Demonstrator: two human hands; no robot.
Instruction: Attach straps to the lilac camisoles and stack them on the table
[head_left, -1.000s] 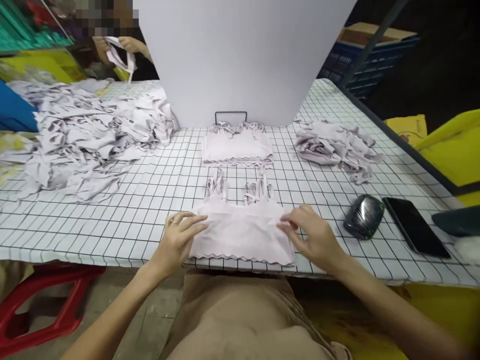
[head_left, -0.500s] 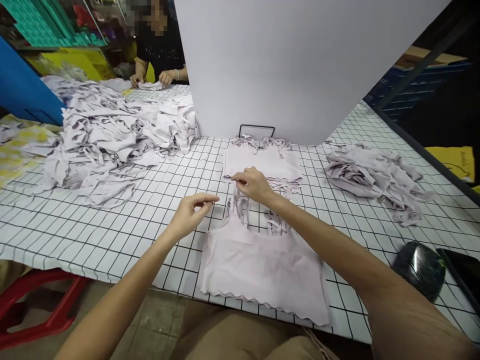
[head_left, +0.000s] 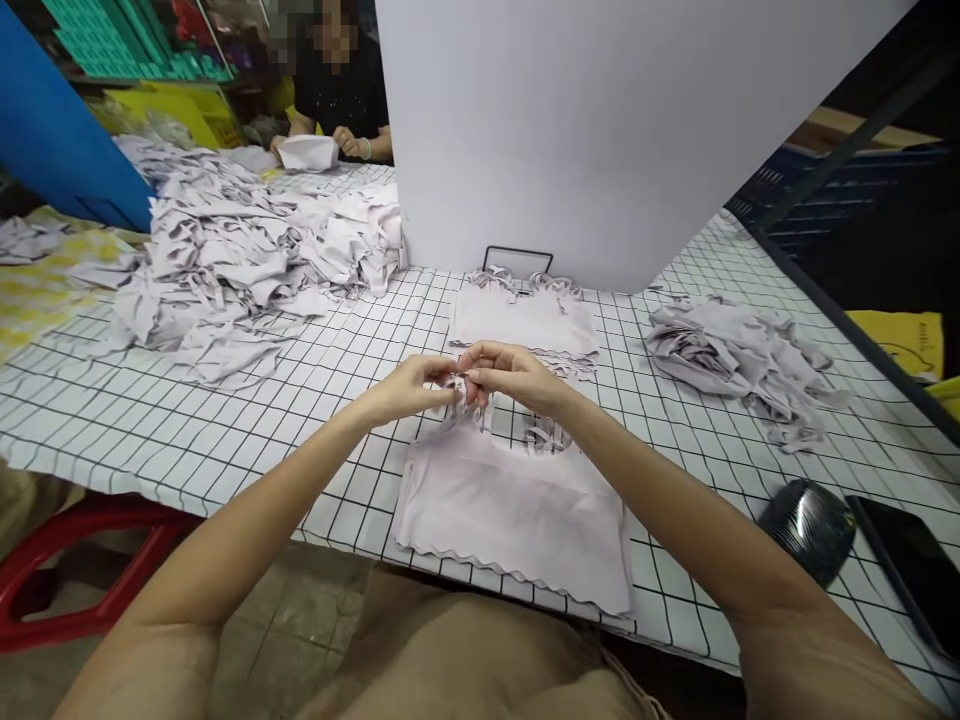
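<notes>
A pale pink camisole top (head_left: 514, 510) lies flat at the near edge of the grid-patterned table (head_left: 225, 440), its scalloped hem toward me. My left hand (head_left: 409, 388) and my right hand (head_left: 506, 375) meet just above its left shoulder strap (head_left: 459, 395). Both pinch that strap between fingertips. The top's right strap (head_left: 544, 435) lies bunched on the table. Behind my hands sits a neat stack of folded tops (head_left: 525, 318).
A large heap of loose tops (head_left: 240, 260) fills the left of the table; a smaller pile (head_left: 739, 350) lies right. A white board (head_left: 600, 130) stands upright behind. A dark wrapped object (head_left: 806, 525) and phone (head_left: 911, 565) lie near right. Another person (head_left: 337, 90) works at the far side.
My hands left the top's sides and came together at its left strap. The left hand moved right to join the right hand, and both now pinch the strap.
</notes>
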